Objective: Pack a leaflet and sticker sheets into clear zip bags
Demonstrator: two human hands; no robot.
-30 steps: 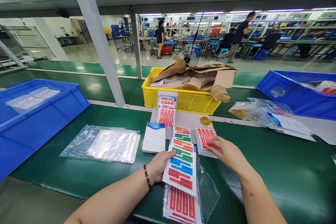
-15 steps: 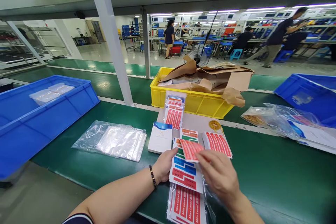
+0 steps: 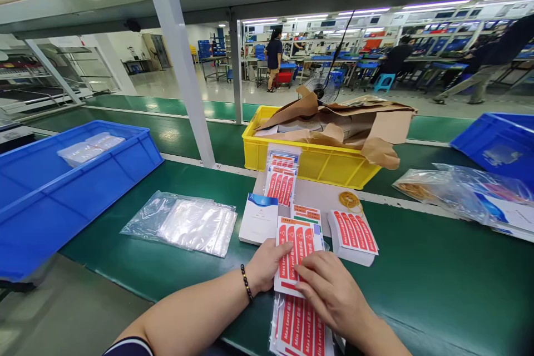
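Observation:
My left hand [image 3: 267, 264] grips the left side of a small pile of sticker sheets, thumb on top. A red-striped "Max Level / Min Level" sticker sheet [image 3: 297, 275] lies uppermost, with orange edges of another sheet showing behind it. My right hand [image 3: 331, 292] has its curled fingers on that sheet's right side. Below both hands lies a clear bag of red sticker sheets [image 3: 302, 325]. To the right stands a stack of red sticker sheets [image 3: 354, 233]. White booklets with a blue top [image 3: 258, 219] are stacked left of the sheets.
Clear plastic bags [image 3: 196, 225] lie at left, near a blue bin [image 3: 137, 144]. A yellow crate [image 3: 317, 164] with brown paper stands behind. Yellow rubber bands [image 3: 349, 200] sit above the right stack. Another blue bin [image 3: 496, 139] and bagged items [image 3: 442, 186] are at right. People are in the background.
My right hand has brought the red sticker sheet down onto the multicoloured sheet in my left hand, covering most of it. The view has shifted slightly.

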